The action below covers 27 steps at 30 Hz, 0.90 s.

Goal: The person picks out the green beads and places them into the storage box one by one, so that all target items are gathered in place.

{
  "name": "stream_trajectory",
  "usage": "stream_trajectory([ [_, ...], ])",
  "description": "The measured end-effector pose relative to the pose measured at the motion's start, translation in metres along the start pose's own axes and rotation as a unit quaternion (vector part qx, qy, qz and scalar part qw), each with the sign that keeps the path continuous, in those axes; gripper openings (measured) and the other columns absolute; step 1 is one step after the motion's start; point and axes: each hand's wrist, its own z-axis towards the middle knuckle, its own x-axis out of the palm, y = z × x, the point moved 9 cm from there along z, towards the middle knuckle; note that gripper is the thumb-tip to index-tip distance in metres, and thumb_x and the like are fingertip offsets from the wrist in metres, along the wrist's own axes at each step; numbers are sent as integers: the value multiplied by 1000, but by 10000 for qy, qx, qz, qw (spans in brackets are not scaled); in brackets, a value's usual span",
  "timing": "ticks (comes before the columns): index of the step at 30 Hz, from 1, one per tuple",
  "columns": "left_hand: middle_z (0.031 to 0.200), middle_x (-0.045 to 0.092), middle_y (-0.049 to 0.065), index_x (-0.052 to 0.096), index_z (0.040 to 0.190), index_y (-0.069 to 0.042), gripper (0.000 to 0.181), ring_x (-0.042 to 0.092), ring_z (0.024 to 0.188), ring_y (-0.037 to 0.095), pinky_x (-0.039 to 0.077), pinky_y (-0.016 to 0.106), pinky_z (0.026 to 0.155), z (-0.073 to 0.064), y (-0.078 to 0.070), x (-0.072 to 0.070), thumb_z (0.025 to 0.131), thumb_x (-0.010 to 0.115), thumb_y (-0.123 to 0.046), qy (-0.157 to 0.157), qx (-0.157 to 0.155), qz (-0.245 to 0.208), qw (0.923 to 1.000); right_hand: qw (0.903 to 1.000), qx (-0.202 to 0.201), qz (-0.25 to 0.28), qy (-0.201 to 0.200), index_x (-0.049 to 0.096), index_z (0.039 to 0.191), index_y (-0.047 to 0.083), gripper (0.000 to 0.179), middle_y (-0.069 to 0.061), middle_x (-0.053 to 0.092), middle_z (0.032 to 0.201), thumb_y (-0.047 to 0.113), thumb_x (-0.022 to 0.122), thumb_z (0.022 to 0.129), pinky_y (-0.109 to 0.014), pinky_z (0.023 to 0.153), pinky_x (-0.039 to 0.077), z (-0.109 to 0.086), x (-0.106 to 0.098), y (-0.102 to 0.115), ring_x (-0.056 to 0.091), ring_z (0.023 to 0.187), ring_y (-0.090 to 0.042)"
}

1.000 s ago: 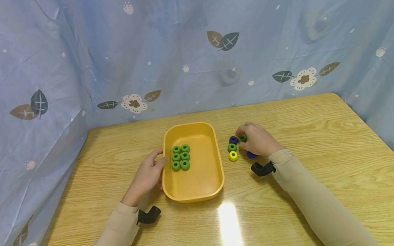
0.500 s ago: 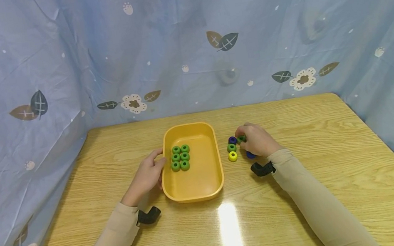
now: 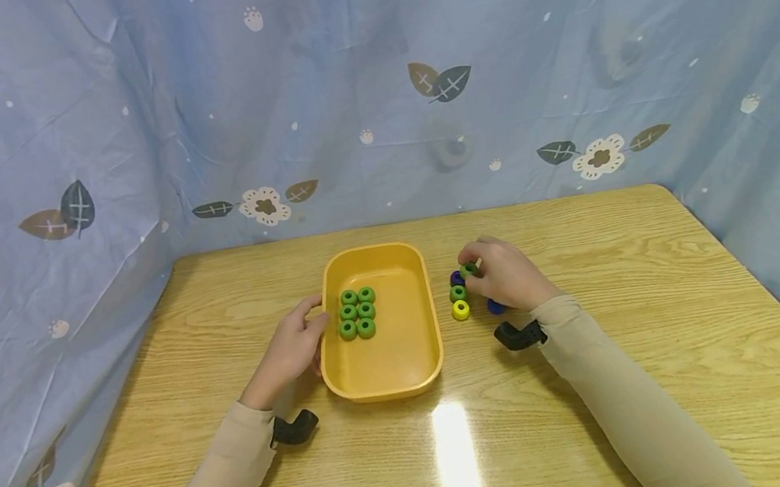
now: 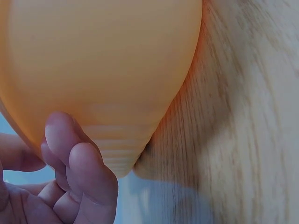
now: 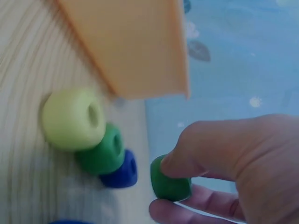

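In the head view my left hand (image 3: 290, 345) holds the left rim of a yellow-orange tray (image 3: 401, 350), thumb at the rim and fingers against the outer wall. Several green ring-shaped beads (image 3: 366, 310) sit in the tray's left half, in two columns. Right of the tray, my right hand (image 3: 510, 275) pinches another green bead (image 5: 169, 182) between thumb and fingers, raised off the table. Beside it, a purple-blue bead (image 3: 456, 277), a green bead (image 3: 458, 293) and a yellow bead (image 3: 461, 310) stand in a row. A blue bead (image 3: 494, 306) is partly hidden under the right hand.
The wooden table (image 3: 585, 249) extends around the tray on all sides. A pale blue patterned cloth (image 3: 372, 113) hangs behind it and along its sides. Black wrist mounts (image 3: 294, 428) are worn on both forearms. A bright reflection lies on the tabletop in front.
My right hand has lifted the green bead and shifted it slightly left and up, over the purple-blue bead. The left hand and the tray stay in place.
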Motion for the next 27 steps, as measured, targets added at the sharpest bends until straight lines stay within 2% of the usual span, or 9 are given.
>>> stream_trajectory([
  [12, 63, 63, 8, 40, 158, -9, 48, 59, 46, 23, 56, 44, 49, 0, -1, 0, 113, 42, -26, -6, 38, 51, 10000, 9968, -490, 593, -215, 74, 114, 8, 23, -6, 67, 108, 9, 72, 91, -33, 73, 53, -5, -13, 45, 64, 85, -18],
  [18, 63, 63, 8, 40, 158, -9, 48, 59, 46, 24, 56, 44, 49, 1, 0, 0, 113, 42, -27, -26, 31, 94, 9999, 9919, -857, 904, -256, 74, 113, 7, 22, -5, 66, 103, 8, 75, 91, -29, 66, 52, -10, -18, 69, 65, 83, -22],
  [21, 63, 63, 8, 39, 158, -9, 49, 59, 46, 23, 56, 44, 49, 1, 1, 0, 113, 43, -27, -21, 6, 46, 10000, 9880, -1087, 1066, -251, 74, 111, 7, 21, -4, 65, 101, 6, 75, 90, -27, 65, 52, -12, -17, 81, 65, 82, -23],
  [27, 63, 61, 7, 39, 158, -8, 50, 58, 47, 23, 56, 43, 50, 1, 3, -1, 112, 43, -27, -26, -56, -15, 10000, 9816, -1440, 1244, -127, 74, 109, 8, 20, -4, 66, 102, 4, 76, 89, -24, 61, 51, -14, -8, 101, 65, 83, -16],
])
